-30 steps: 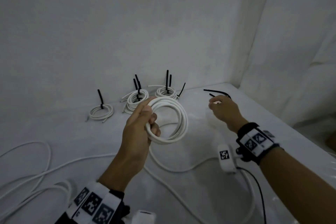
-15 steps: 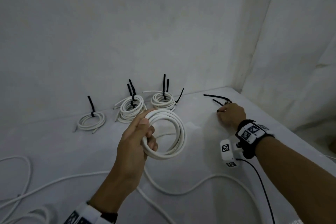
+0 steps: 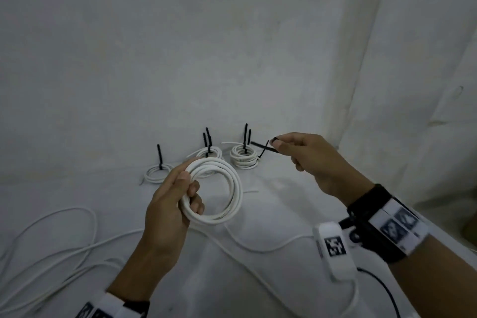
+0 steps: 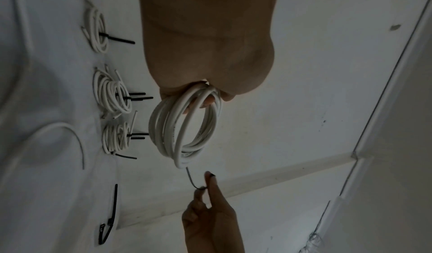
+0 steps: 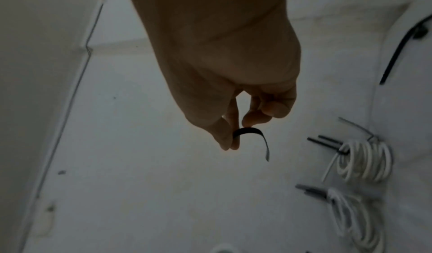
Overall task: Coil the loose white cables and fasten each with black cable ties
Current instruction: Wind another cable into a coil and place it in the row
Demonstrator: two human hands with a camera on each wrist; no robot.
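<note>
My left hand [image 3: 180,193] grips a white cable coil [image 3: 227,188] of several loops, held upright above the table; the coil [image 4: 184,127] hangs from the fingers in the left wrist view. My right hand [image 3: 304,155] pinches a black cable tie [image 3: 263,147] between thumb and forefinger, raised to the right of the coil and apart from it. The tie [image 5: 254,136] curves out from the fingertips [image 5: 228,144] in the right wrist view. The same tie [image 4: 191,179] shows just below the coil in the left wrist view.
Three tied coils stand at the back by the wall: a left coil [image 3: 156,173], a middle coil [image 3: 206,155] and a right coil [image 3: 244,159]. Loose white cable [image 3: 64,253] sprawls over the near table. Spare black ties [image 4: 110,218] lie near the corner.
My right hand has lifted off the table by the corner with a black tie and moved left and up toward the coil. The left hand keeps holding the coil.
</note>
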